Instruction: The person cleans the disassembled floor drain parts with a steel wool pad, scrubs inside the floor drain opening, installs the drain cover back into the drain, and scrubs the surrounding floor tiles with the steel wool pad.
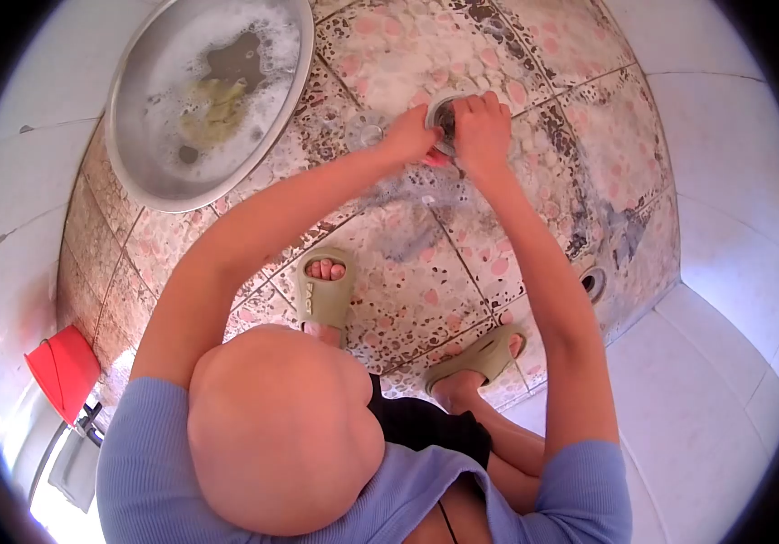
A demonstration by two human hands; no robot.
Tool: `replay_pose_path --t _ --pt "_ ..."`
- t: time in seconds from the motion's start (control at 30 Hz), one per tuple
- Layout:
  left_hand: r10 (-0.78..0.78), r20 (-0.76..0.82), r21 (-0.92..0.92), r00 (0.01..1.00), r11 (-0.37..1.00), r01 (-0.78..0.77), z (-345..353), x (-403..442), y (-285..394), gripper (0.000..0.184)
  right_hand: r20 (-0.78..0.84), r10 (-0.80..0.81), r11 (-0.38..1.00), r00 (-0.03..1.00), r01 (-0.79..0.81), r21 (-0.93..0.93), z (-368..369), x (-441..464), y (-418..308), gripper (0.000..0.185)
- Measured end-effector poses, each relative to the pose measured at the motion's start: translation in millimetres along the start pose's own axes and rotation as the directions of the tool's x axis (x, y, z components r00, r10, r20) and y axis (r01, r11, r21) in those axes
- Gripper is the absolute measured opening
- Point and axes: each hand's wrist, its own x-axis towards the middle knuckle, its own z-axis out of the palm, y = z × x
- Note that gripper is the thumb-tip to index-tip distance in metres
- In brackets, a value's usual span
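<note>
Both my hands meet over the tiled floor at a small round grey vessel [446,120] with a dark inside; whether it is a cup or a drain fitting I cannot tell. My right hand [484,131] curls its fingers over the right side of the rim. On the other side, my left hand [410,136] is closed against the left edge, its fingertips partly hidden. Something red [436,159] shows just under the left fingers, too small to name. Left of that hand, a round perforated disc [367,131] lies on the tiles.
A large metal basin [149,172] with sudsy water and yellowish cloth [214,111] stands at upper left. A red bucket [63,370] is by the left wall. A floor drain [594,284] sits at right. My feet wear green slides [328,295] on wet, patterned tiles.
</note>
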Motion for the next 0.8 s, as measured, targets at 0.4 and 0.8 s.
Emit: replay_pose_path --t 0.4,0.8 --pt "-0.181 0.192 -0.08 0.964 0.977 0.2 -28 -23 46 0.023 -0.028 -0.3 0.953 0.954 0.298 -0.049 1 -11 1 0.014" --pt "-0.092 0.052 -0.094 0.994 0.991 0.096 -10 -23 42 0.032 -0.05 -0.191 0.967 0.98 0.197 0.16 0 -10 8 0.01"
